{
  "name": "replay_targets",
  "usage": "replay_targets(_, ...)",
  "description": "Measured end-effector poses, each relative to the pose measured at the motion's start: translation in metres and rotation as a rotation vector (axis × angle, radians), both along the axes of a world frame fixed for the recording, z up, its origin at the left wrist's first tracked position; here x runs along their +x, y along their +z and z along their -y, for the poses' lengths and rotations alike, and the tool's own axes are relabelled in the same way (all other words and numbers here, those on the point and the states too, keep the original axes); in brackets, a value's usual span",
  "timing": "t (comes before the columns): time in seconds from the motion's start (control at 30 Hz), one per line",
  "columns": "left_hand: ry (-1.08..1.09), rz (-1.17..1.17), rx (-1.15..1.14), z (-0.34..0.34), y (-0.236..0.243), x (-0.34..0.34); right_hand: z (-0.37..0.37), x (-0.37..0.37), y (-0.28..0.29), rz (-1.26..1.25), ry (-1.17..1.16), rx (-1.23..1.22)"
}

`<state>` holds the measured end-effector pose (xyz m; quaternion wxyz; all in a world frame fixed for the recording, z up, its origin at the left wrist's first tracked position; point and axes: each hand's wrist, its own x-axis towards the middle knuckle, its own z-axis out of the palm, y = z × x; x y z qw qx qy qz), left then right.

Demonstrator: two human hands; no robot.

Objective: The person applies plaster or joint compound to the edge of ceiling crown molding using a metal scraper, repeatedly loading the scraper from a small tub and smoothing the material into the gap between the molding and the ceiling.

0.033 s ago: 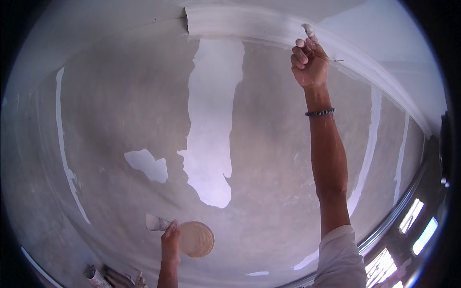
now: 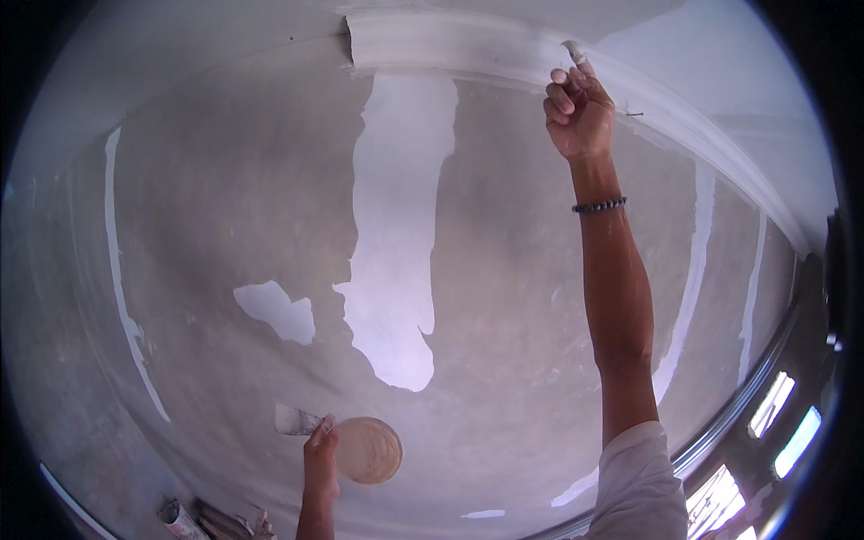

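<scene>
My left hand (image 2: 319, 450) is low in the head view, its fingers closed round a putty knife (image 2: 297, 420) whose flat blade points left. Against the same hand is a round, shallow tan container (image 2: 370, 450), held with the knife. High up, my right hand (image 2: 578, 112) reaches to the white cornice moulding (image 2: 468, 43) where wall and ceiling meet. Its index finger is stretched out and smeared with whitish paste (image 2: 573, 52) at the tip, near or on the moulding; the other fingers are curled. A nail (image 2: 635, 113) sticks out beside this hand.
The grey wall (image 2: 225, 198) carries a broad white filler strip (image 2: 396, 216), a smaller patch (image 2: 279, 310) and narrow strips at both sides. Bright window openings (image 2: 771, 405) are at lower right. A rolled object (image 2: 180, 520) is at lower left.
My right hand has shifted very slightly up and left along the moulding. The left hand, knife and container are almost unmoved.
</scene>
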<state>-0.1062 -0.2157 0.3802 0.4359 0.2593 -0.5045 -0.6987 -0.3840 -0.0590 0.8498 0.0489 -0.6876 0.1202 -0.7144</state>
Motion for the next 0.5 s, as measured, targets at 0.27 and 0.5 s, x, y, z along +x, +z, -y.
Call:
replay_targets(0.27,-0.024,-0.039,-0.007,0.007,-0.023,0.006,0.049,0.031,0.019,0.110,-0.330,-0.075)
replay_targets(0.5,0.076,0.004,-0.010,0.012,-0.032,0.038,0.107,0.080,0.011,0.011,-0.697,-0.132)
